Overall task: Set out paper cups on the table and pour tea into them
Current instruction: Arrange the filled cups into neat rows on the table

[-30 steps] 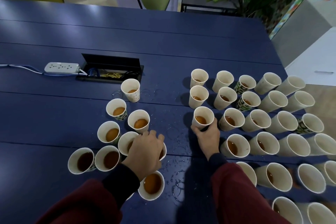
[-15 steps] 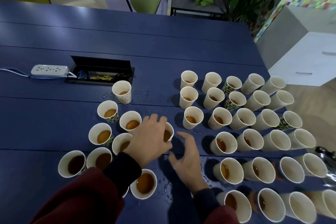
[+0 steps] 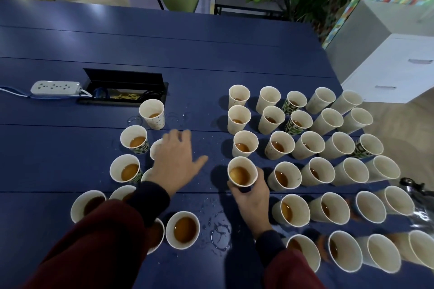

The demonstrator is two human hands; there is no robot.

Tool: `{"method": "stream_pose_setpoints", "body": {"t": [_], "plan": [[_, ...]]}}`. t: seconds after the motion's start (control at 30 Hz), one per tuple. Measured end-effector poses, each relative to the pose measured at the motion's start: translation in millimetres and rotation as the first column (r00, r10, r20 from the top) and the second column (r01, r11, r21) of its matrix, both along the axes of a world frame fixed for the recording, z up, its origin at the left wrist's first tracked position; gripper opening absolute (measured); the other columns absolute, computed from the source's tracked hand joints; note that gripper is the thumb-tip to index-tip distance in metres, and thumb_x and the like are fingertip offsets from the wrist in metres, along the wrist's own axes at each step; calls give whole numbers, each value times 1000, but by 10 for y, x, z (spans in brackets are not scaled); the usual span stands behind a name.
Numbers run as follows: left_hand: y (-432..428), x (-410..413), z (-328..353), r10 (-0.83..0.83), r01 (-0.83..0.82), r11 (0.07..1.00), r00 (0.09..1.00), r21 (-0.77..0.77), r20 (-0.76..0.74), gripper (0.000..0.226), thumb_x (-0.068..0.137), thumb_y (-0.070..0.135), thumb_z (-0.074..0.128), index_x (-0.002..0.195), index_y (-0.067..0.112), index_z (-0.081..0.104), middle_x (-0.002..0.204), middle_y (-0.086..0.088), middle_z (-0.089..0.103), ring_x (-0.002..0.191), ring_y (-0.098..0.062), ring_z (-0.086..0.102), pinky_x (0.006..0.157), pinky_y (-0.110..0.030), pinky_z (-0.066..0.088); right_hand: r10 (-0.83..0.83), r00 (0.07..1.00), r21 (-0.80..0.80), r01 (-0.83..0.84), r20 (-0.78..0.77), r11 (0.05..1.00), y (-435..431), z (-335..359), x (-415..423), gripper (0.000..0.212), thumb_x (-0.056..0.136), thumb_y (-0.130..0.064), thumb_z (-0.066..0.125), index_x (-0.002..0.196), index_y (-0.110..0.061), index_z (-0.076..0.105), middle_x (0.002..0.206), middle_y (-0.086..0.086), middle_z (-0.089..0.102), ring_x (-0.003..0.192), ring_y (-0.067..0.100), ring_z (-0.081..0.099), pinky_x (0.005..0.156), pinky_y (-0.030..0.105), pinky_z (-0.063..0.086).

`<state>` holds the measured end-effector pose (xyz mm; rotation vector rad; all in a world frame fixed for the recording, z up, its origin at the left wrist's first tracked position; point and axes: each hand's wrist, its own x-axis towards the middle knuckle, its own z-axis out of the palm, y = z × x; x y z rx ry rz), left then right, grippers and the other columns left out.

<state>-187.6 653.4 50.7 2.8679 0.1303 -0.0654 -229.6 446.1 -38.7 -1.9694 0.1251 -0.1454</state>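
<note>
Right hand grips a cup of tea; left hand hovers open and flat.

The right hand [image 3: 250,197] reaches forward from a dark red sleeve [image 3: 291,270], fingers and thumb curled round the lower wall of a paper cup [image 3: 242,172] of tea at the left edge of the rows of cups [image 3: 314,145] on the blue table [image 3: 164,49]. The left hand [image 3: 175,162] stretches out palm down, fingers straight, thumb splayed, holding nothing, partly covering two cups of the smaller cluster of filled cups [image 3: 133,141]. Wet rings [image 3: 219,233] lie between the forearms.
</note>
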Motion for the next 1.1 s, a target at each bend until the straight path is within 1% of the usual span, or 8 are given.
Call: {"method": "stream_pose_setpoints", "body": {"t": [0.07, 0.23, 0.53, 0.73, 0.83, 0.93, 1.0, 1.1], "plan": [[174, 37, -91, 79, -78, 992, 997, 99, -9, 78, 84, 63, 63, 138, 12, 39, 134, -16, 48, 122, -33, 47, 97, -45, 47, -28, 999, -9, 28, -29, 1000, -54, -56, 19, 51, 75, -15, 89, 113, -20, 56, 105, -14, 65, 98, -3, 61, 81, 7, 44], [425, 62, -221, 151, -134, 970, 986, 203, -68, 69, 87, 60, 59, 132, 11, 42, 121, -18, 52, 109, -34, 54, 87, -43, 51, -47, 994, -37, 43, -100, 998, -153, -230, 13, 53, 75, -16, 88, 115, -21, 55, 107, -13, 65, 101, 3, 62, 84, 13, 47], [451, 119, -242, 120, -108, 990, 981, 87, -155, 58, 89, 50, 63, 131, 15, 44, 116, -15, 55, 103, -30, 59, 80, -38, 52, -16, 993, -81, 6, -117, 997, -187, -237, 11, 52, 73, -17, 89, 112, -22, 55, 107, -12, 64, 100, 1, 60, 84, 5, 41], [368, 126, -93, 100, -99, 995, 992, 23, -82, 54, 87, 47, 64, 129, 19, 46, 116, -13, 57, 102, -30, 59, 79, -38, 52, -14, 986, -64, 3, -166, 998, -145, -167, -58, 65, 73, -13, 89, 125, -20, 51, 116, -11, 62, 108, 5, 58, 90, 2, 39], [269, 115, 59, 56, -57, 998, 998, -39, -24, 51, 82, 45, 67, 122, 20, 49, 110, -12, 57, 97, -31, 57, 77, -40, 50, -57, 985, -58, 48, -164, 997, -91, -40, -188, 72, 75, -15, 88, 131, -29, 44, 118, -18, 59, 110, -3, 57, 98, 12, 41], [160, 63, 194, -5, 8, 993, 1000, -118, 27, 51, 79, 42, 68, 121, 22, 49, 109, -8, 54, 96, -30, 53, 77, -42, 50, -106, 985, -89, 95, -135, 992, -35, 138, -327, 81, 77, -27, 87, 142, -26, 39, 136, -10, 56, 128, 2, 50, 109, 23, 39], [71, 1, 278, -59, 65, 987, 997, -150, 48, 53, 79, 43, 67, 125, 25, 48, 111, -5, 53, 99, -28, 52, 80, -45, 51, -126, 983, -144, 107, -130, 984, 1, 273, -402, 97, 78, -36, 86, 155, -22, 29, 158, -3, 40, 146, 10, 34, 118, 26, 29], [-68, -113, 386, -128, 137, 974, 990, -180, 58, 56, 81, 45, 66, 131, 29, 46, 116, -1, 52, 105, -25, 51, 83, -43, 49, -89, 996, -202, 81, -32, 976, 101, 440, -482, 106, 75, -38, 87, 157, -30, 20, 166, -5, 24, 153, 9, 19, 119, 14, 16]]}}
